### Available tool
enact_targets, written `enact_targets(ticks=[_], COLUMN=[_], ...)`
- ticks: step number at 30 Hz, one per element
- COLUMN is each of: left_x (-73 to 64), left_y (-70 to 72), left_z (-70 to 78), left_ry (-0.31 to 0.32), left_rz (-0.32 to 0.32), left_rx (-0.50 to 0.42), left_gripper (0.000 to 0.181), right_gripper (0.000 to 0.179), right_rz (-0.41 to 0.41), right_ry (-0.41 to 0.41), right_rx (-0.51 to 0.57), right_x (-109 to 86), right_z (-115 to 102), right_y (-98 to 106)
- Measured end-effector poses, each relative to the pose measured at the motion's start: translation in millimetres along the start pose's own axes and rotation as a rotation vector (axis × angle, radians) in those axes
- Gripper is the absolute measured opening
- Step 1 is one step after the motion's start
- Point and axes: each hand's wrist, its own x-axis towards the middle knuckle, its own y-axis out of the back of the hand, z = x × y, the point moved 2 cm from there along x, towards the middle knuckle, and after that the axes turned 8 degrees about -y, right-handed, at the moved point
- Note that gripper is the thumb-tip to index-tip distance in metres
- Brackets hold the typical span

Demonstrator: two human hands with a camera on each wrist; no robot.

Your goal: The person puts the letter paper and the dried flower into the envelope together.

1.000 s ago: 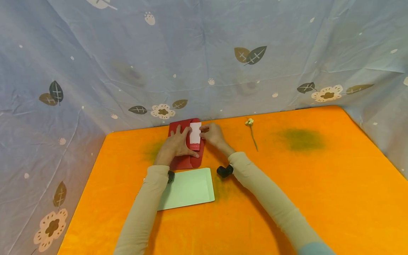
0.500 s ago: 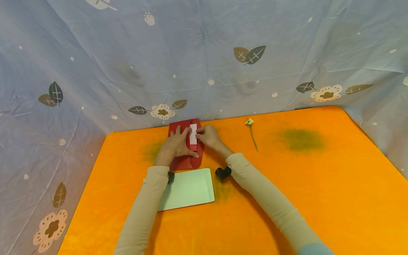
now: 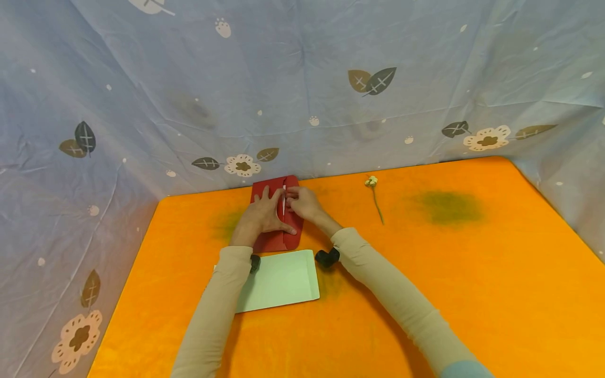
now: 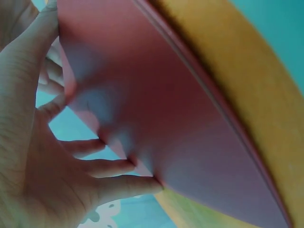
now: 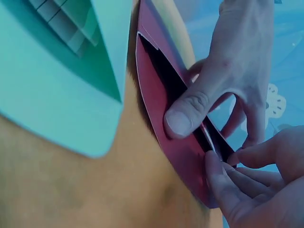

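A red envelope (image 3: 269, 242) lies at the back of the orange table with its mouth towards the right. My left hand (image 3: 260, 216) spreads over it; its thumb (image 5: 183, 118) presses the flap while the fingers rest on the body. My right hand (image 3: 308, 205) is at the mouth, its thumb and fingers pinching a white paper slip (image 3: 284, 202). Only a thin strip of the slip shows; the rest is inside the envelope or behind the fingers. In the left wrist view the red envelope (image 4: 156, 90) covers most of the slip's side.
A mint-green envelope (image 3: 281, 281) lies just in front, partly under the left sleeve. In the right wrist view several grey strips (image 5: 66, 26) show inside it. A small dried flower (image 3: 375, 197) lies to the right. A patterned cloth (image 3: 302, 105) hangs behind the table (image 3: 402, 262).
My right hand has moved left with the white slip, which has slid into the red envelope until only a narrow strip shows. My left hand has stayed in place.
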Motion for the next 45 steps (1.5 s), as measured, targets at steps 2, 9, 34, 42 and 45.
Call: enact_targets(ticks=[2,9,34,42,45], left_x=[0.1,-0.3,-1.7,-2.7,-2.4], left_y=[0.0,0.3,4.3,5.1,4.7], left_z=[0.6,1.5,-1.4,-4.5,-4.4], left_ry=[-0.003,-0.010,-0.030,-0.042,-0.044], left_rz=[-0.001,0.006,0.024,0.047,0.048], left_rx=[0.000,0.000,-0.099,-0.135,-0.117], left_gripper=[0.121,0.117,0.107,0.106,0.106], right_gripper=[0.042,0.059,0.030,0.034,0.037], right_rz=[-0.007,-0.010,0.080,0.286,0.317], right_ry=[-0.002,-0.011,-0.002,-0.119,-0.206], right_rx=[-0.017,-0.056,-0.168,-0.389,-0.430], right_x=[-0.5,0.2,-23.7,-41.5,-47.1], right_z=[-1,-2,29,54,62], right_y=[-1,-2,111,170,182])
